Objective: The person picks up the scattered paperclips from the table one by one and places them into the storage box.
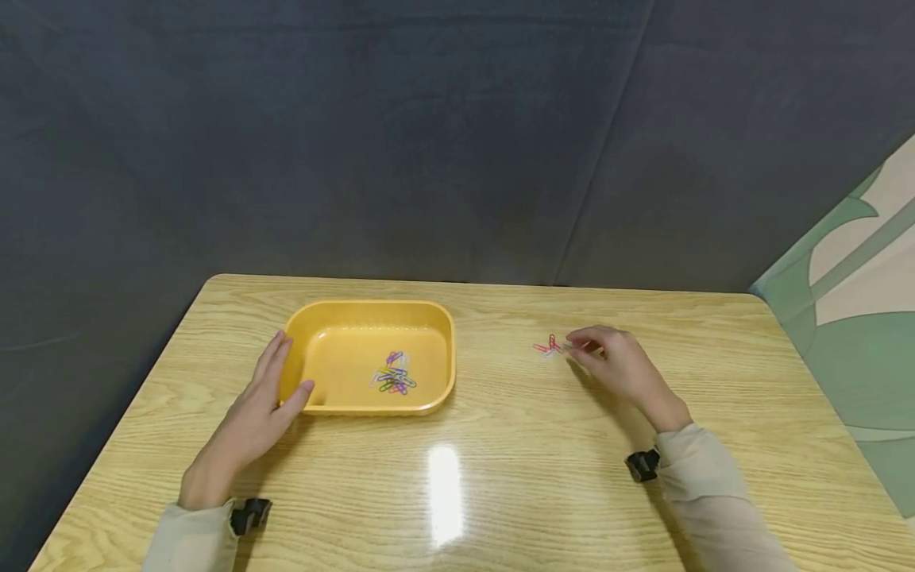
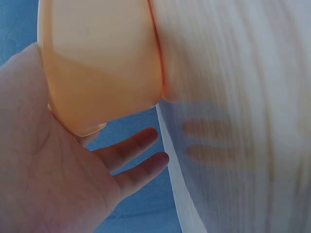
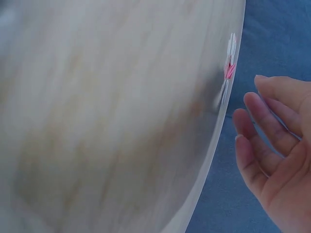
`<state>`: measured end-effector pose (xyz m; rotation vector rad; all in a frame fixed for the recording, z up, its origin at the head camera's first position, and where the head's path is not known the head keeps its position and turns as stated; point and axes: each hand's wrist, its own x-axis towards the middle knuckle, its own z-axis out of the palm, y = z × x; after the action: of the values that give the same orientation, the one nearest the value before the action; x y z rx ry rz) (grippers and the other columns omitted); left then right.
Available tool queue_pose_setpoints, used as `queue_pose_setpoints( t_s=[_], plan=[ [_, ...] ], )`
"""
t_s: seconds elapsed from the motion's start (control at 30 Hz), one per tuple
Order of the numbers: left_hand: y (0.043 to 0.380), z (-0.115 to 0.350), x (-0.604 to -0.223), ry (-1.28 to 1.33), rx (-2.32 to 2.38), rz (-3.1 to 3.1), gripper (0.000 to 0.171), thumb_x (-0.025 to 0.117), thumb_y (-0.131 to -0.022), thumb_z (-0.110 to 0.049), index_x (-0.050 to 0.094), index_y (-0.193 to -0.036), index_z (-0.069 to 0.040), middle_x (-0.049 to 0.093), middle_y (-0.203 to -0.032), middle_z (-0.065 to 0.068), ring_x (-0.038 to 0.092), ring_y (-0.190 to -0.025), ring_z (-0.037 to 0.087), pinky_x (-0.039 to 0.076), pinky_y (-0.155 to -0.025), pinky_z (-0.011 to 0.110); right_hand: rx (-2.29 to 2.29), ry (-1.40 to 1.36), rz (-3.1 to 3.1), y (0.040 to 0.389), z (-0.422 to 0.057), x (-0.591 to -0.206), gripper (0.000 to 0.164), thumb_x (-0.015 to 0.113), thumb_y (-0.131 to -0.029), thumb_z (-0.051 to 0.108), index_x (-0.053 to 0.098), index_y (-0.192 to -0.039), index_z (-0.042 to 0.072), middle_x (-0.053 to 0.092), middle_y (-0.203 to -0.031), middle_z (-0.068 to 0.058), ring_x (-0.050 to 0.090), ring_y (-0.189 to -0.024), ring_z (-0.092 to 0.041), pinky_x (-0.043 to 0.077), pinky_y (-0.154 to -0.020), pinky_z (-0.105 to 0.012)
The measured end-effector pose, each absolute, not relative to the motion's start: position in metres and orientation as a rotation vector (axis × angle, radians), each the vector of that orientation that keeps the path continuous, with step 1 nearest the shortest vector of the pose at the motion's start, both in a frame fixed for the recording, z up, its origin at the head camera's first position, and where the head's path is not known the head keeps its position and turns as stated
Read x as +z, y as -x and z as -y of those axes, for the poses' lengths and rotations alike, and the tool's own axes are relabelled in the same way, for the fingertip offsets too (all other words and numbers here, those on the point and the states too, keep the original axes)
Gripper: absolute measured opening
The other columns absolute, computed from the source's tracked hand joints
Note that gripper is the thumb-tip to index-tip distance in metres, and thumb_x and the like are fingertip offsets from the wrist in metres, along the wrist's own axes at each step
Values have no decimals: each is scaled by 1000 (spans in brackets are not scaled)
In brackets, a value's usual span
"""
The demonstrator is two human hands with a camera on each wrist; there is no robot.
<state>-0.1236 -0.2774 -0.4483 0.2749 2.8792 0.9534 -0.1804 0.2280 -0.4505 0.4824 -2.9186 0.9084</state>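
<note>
A yellow tray point(image 1: 446, 349) stands on the left half of the table, with several coloured paper clips point(image 1: 395, 375) in a loose pile inside it. My left hand point(image 1: 250, 417) rests on the tray's left end, thumb at the near rim and fingers along the outer wall. In the left wrist view two fingers point(image 2: 141, 170) stretch straight, away from the tray. My right hand point(image 1: 618, 361) hovers just right of a few red and pale paper clips point(image 1: 550, 345) on the table. Its fingers are loosely bent, and the right wrist view shows a gap between thumb and fingers, nothing held.
The wood-grain table point(image 1: 543, 492) carries the tray and the loose clips. A dark curtain point(image 1: 400, 143) hangs behind its far edge. At the right is a green and beige patterned surface point(image 1: 865, 318). A black wrist device point(image 1: 250, 516) sits at the left cuff.
</note>
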Motion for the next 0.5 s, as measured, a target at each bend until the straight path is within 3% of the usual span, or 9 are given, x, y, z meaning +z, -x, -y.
queue_pose_setpoints(
  t_s=[0.27, 0.5],
  plan=[
    [123, 277, -449, -276, 953, -2895, 78, 43, -105, -43, 2, -160, -5, -6, -168, 11, 18, -148, 49, 28, -106, 72, 883, -525, 2965, 184, -231, -448, 23, 68, -92, 6, 70, -113, -4, 72, -108, -20, 69, -91, -30, 57, -77, -44],
    [123, 277, -449, -283, 959, -2897, 79, 44, -105, -43, 3, -160, -5, -6, -168, 10, 18, -149, 49, 28, -107, 71, 831, -577, 3024, 188, -232, -451, 27, 68, -92, 4, 68, -116, -7, 69, -109, -22, 68, -98, -36, 56, -85, -49]
  ],
)
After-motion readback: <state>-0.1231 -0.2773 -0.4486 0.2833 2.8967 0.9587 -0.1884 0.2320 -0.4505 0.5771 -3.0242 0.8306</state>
